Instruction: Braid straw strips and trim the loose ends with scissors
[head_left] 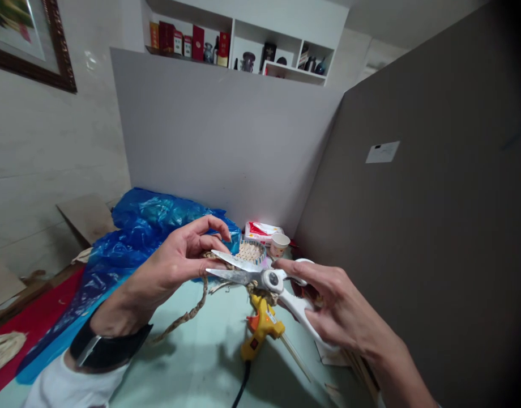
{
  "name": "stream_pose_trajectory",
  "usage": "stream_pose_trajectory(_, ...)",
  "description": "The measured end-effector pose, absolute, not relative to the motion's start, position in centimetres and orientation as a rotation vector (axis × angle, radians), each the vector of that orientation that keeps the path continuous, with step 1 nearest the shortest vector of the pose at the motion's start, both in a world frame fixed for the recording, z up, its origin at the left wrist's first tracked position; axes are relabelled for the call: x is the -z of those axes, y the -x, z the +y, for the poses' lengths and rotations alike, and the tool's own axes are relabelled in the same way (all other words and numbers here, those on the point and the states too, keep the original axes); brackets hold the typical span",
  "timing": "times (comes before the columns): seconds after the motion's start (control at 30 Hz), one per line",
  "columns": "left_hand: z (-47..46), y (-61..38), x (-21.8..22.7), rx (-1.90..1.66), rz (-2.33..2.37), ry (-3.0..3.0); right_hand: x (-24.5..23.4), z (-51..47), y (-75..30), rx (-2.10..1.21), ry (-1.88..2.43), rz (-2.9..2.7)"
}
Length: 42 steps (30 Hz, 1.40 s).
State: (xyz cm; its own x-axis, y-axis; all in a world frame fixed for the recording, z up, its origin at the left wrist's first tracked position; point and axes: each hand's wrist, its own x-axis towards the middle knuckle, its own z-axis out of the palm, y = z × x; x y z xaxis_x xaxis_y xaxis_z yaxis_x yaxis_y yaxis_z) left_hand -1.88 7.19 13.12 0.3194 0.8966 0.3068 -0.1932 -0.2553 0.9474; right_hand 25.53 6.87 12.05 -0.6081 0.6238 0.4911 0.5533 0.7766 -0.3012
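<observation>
My right hand [328, 300] grips a pair of white-handled scissors [272, 280], its blades parted and pointing left. Between the thumb and fingers of my left hand [179, 255] is a braided straw cord [188, 314], whose loose end hangs down and curves left over the table. The blades lie close to the left fingertips and the cord; whether they touch it I cannot tell. Below the scissors lies a yellow glue gun [263, 328] with a clear glue stick in its back. Just behind the blades sits a small woven basket [252, 250], partly hidden.
A blue plastic bag [158, 212] spreads along the back left. A paper cup [280, 245] and a red-and-white packet [263, 231] stand behind my hands. Grey panels [226, 141] rise at the back and right. The glue gun's black cord [242, 385] runs to the front edge.
</observation>
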Motion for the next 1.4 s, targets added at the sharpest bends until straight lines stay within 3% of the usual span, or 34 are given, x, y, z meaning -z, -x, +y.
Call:
stream_pose_trajectory(1.1, 7.2, 2.2, -12.9, -1.217, 0.662, -1.473, -12.1, 7.0, -25.9, -0.301, 0.885, -2.348)
stream_pose_trajectory(1.27, 7.1, 2.0, -13.0, -1.247, 0.672, -1.45, -11.8, 7.1, -25.4, -0.466, 0.931, -2.263)
stream_pose_trajectory(1.4, 7.0, 2.1, -13.0, -1.28, 0.703, -1.475, -11.1, 7.8, -24.3, -0.781, 1.013, -1.878)
